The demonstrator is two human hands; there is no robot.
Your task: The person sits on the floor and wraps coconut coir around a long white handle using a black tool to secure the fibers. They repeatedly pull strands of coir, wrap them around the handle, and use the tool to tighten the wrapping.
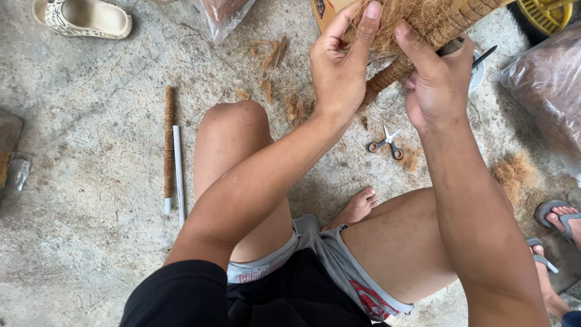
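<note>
My left hand (339, 66) and my right hand (437, 77) are raised together at the top of the view. Both press a clump of brown coconut fibre (417, 15) against a fibre-wrapped pole (393, 72) that slants between them. The left fingers curl over the fibre from the left, and the right thumb and fingers hold the pole and fibre from the right. My bare knees sit below the hands. The pole's upper end runs out of view.
Small scissors (385, 144) lie on the concrete below the hands. A finished fibre-wrapped stick (169, 139) and a white tube (178, 172) lie at left. Plastic bags of fibre (548, 85) stand at right, a sandal (85, 18) top left, another person's sandalled feet (560, 218) at right.
</note>
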